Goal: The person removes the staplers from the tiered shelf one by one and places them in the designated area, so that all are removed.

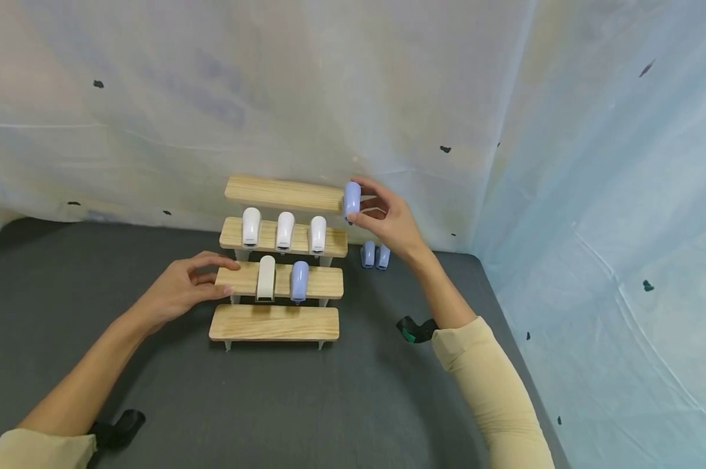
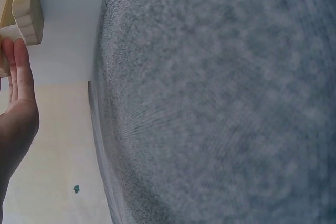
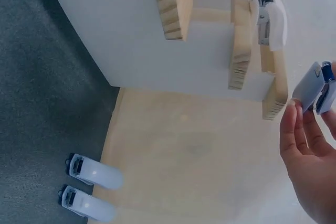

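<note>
My right arm stretches forward, the right hand [image 1: 391, 218] pinching the blue stapler [image 1: 352, 200] just beside the top shelf [image 1: 282, 191]; my left hand [image 1: 183, 286], slanting inward, grips the stand [image 1: 275, 324] by its left end.

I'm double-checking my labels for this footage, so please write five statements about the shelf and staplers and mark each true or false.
1. The right hand holds a blue stapler. True.
2. Three white staplers are on the top tier. False: they are on the second tier from the top.
3. Two blue staplers are on the table. True.
4. The left hand holds a stapler. False: it touches the shelf's left side.
5. The shelf has four tiers. True.
</note>
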The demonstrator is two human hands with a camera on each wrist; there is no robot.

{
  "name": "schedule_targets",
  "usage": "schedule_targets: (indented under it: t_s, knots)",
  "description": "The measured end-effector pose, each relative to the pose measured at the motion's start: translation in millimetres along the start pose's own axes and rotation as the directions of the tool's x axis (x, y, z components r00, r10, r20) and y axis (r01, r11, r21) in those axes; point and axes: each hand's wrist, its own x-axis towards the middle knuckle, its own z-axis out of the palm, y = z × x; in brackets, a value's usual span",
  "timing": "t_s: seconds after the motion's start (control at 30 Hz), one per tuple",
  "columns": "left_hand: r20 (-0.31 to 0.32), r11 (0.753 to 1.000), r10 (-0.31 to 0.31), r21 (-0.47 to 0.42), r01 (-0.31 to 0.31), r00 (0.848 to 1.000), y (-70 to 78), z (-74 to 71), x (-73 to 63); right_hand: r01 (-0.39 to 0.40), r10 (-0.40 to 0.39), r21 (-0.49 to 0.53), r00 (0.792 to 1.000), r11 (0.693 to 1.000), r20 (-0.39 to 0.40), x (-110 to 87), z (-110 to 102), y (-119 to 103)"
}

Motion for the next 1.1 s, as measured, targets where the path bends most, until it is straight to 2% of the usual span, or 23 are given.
schedule_targets:
  t_s: [0.2,0.43,0.77,1.1]
  knots:
    - [-0.009,1.0,-0.002,0.016,0.002,1.0,0.8,-2.1,0.4,-0.021,0.021,-0.018,1.0,1.0,0.014,-6.5,-7,0]
    - [-0.01,1.0,-0.005,0.025,0.006,1.0,0.5,-2.1,0.2,-0.041,0.041,-0.048,0.999,0.998,0.003,-14.4,-20,31]
    - [-0.011,1.0,-0.007,0.014,0.007,1.0,0.8,-1.2,-1.2,-0.13,0.13,-0.048,0.991,0.99,-0.001,-32.1,-36,44]
    - [-0.009,1.0,-0.004,0.008,0.004,1.0,1.9,-0.5,-1.8,-0.163,0.163,-0.066,0.987,0.984,-0.007,-45.7,-49,66]
